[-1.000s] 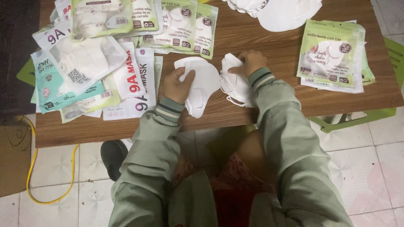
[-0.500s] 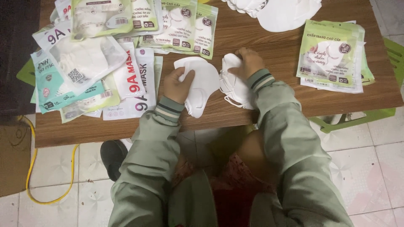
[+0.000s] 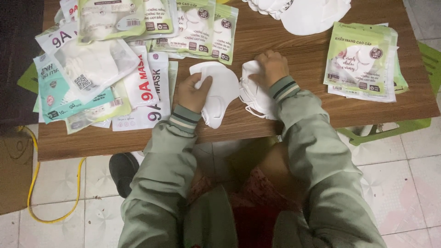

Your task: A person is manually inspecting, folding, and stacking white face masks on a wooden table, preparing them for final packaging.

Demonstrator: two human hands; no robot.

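Though partly hidden, white mask (image 3: 218,94) roughly upright.

Soft, even, diffuse illumination throughout; source not identifiable. Weak shadow under the table edge (image 3: 138,151) onto the tiled floor (image 3: 404,183). Mild glare on glossy plastic packets (image 3: 105,18); white masks (image 3: 317,11) at top nearly overexposed. Slight softness overall, compression blocking in dark left margin. Moderate wide-angle bending at frame edges.
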